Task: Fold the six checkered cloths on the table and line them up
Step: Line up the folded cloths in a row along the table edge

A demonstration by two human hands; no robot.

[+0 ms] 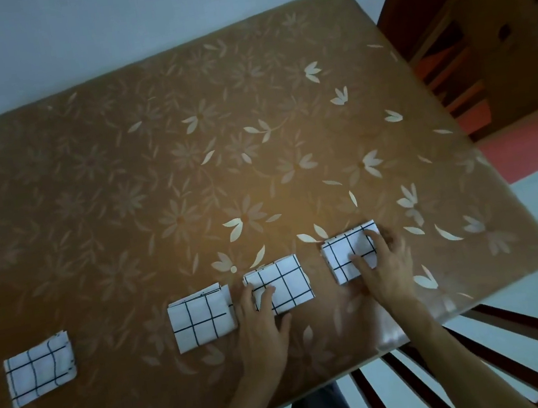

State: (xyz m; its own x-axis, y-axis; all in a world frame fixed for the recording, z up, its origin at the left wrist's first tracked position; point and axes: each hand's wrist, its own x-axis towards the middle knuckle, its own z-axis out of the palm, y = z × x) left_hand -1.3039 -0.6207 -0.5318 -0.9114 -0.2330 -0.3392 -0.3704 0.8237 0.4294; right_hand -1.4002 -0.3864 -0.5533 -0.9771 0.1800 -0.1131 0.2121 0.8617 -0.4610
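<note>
A table (pixel 181 129) under a brown flowered cover fills most of the frame, with a wooden chair (pixel 481 53) with an orange seat at the upper right and a dark slatted chair (pixel 490 363) at the lower right. A person leans over the near edge, working along a row of folded checkered cloths that runs from the lower left up toward the right of centre.

4 cloths show, all folded into small rectangles. The far-left cloth (pixel 40 369) lies alone, well apart from the others. The second cloth (pixel 201 320) sits just beside the third cloth (pixel 286 284), almost touching it, and the right-hand cloth (pixel 347 255) lies a little further on, slightly higher in the frame.

The left hand (pixel 261 329) rests with straight, spread fingers pressed on the lower-left part of the third cloth, gripping nothing. The right hand (pixel 387 270) lies spread across the right half of the right-hand cloth, thumb and fingers flat on the fabric, not closed round it.

Folding appears finished for the 4 cloths in view; the other 2 of the 6 are not seen here. The spacing is uneven and the row tilts, so evening the line seems to be the work left.
</note>
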